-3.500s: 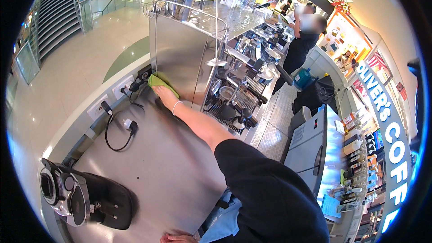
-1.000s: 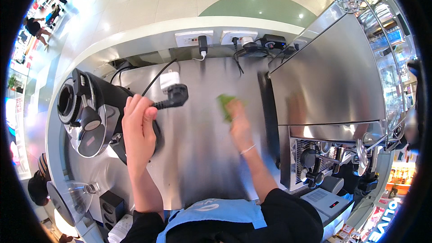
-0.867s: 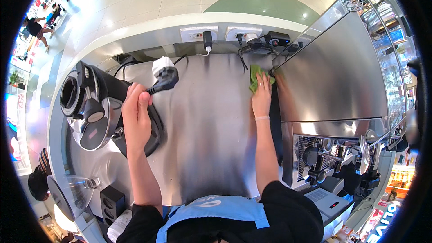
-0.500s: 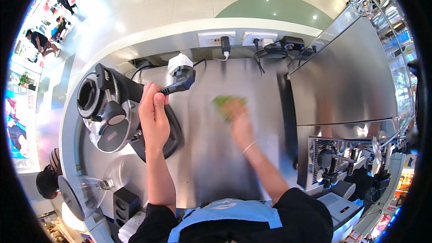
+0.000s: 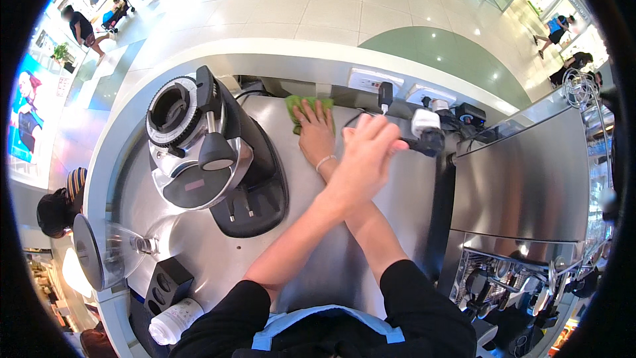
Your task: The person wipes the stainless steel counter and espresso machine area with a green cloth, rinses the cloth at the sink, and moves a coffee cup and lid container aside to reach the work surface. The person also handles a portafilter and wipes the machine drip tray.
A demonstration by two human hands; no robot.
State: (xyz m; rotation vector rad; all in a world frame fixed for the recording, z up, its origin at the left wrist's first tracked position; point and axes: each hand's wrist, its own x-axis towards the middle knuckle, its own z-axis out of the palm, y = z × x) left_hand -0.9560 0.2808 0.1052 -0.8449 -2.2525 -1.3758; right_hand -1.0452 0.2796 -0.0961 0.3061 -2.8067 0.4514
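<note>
My left hand point(image 5: 368, 159) is closed around a black power cord, holding a black plug point(image 5: 430, 142) with a white adapter point(image 5: 425, 120) at its end above the counter. My left forearm crosses over my right one. My right hand point(image 5: 313, 134) lies flat with fingers spread on a green cloth point(image 5: 326, 105), on the steel counter point(image 5: 311, 245) beside the back rail. A black-and-silver coffee grinder point(image 5: 202, 146) stands to the left of both hands. The middle of my right forearm is hidden under my left one.
A steel espresso machine point(image 5: 517, 179) stands right. Sockets point(image 5: 371, 81) and chargers line the back rail point(image 5: 278, 50). A clear hopper with a dark lid point(image 5: 99, 248), black holder point(image 5: 165, 285) and white cups point(image 5: 175, 321) sit front left. People walk in the concourse beyond.
My left hand has swung rightward with the plug, now crossing my right arm. My right hand has moved to the back left with the cloth. The view has shifted, placing the counter's contents further right.
</note>
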